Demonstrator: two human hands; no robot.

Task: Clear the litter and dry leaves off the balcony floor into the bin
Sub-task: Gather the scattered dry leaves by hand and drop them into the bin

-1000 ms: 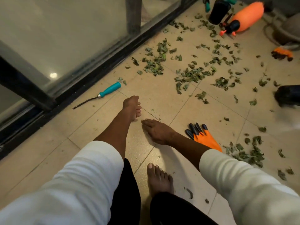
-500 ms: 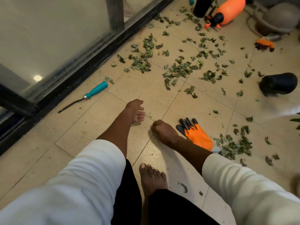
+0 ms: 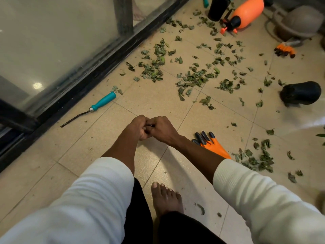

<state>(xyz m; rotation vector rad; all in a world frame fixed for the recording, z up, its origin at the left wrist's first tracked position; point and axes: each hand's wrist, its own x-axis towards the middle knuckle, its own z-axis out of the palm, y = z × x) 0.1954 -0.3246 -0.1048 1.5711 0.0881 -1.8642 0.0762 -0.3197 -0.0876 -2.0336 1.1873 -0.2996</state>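
Observation:
Dry green leaves lie scattered over the beige floor tiles, thickest in a patch in the middle (image 3: 193, 78), by the door track (image 3: 153, 71) and at the right (image 3: 255, 159). My left hand (image 3: 137, 127) and my right hand (image 3: 162, 129) hang above the bare tiles in the centre. Both have curled fingers and their knuckles touch. I see nothing held in either. An orange glove with black claw tips (image 3: 213, 147) lies just right of my right wrist. No bin is in view.
A teal-handled tool (image 3: 102, 103) lies by the black sliding-door track (image 3: 105, 67). An orange sprayer (image 3: 246, 13), a standing black pot (image 3: 217, 7), a grey pot (image 3: 299, 22), a second clawed glove (image 3: 284, 50) and a tipped black pot (image 3: 302, 92) sit at the far right. My bare foot (image 3: 165, 199) is below.
My hands were apart with fingers stretched down; they have come together and curled into fists. The view has shifted slightly.

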